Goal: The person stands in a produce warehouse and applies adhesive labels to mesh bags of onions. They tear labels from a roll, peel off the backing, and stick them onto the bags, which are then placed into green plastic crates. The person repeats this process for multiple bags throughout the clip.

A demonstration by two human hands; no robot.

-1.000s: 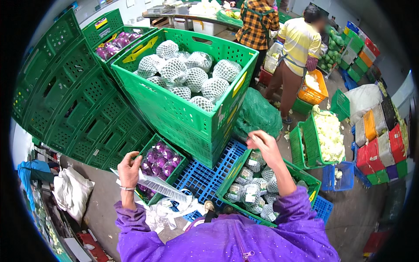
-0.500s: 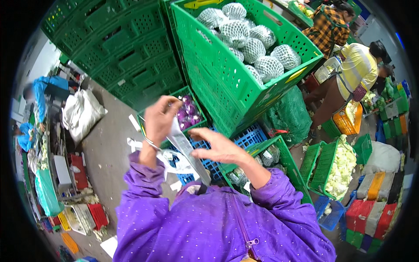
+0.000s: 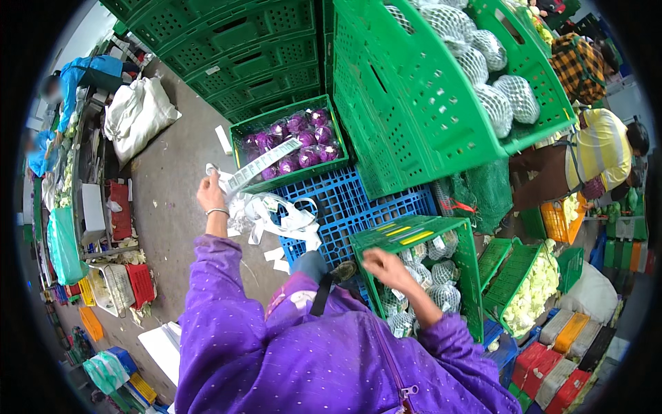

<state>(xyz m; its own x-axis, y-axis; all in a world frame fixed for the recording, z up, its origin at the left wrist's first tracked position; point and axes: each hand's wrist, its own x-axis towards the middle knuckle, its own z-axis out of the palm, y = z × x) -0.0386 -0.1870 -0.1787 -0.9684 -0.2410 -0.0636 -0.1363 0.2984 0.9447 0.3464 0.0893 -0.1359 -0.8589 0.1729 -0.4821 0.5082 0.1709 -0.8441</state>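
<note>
Parting from right hand (image 3: 387, 268) (finger closure unclear, by netted produce (image 3: 445, 297)), left hand (image 3: 212, 193) now holds label strip (image 3: 264, 164) alone, fingers pinched, near purple cabbages (image 3: 308, 157).

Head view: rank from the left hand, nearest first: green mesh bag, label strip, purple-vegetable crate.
1. Label strip: in the left hand.
2. Purple-vegetable crate: just ahead, to its right.
3. Green mesh bag: far right, past the tall crates.

Passable above blue plastic lattice pallet (image 3: 331, 200); obstructions: tall green plastic crate stack (image 3: 389, 131) beyond it, long white paper strip (image 3: 265, 165) left.
</note>
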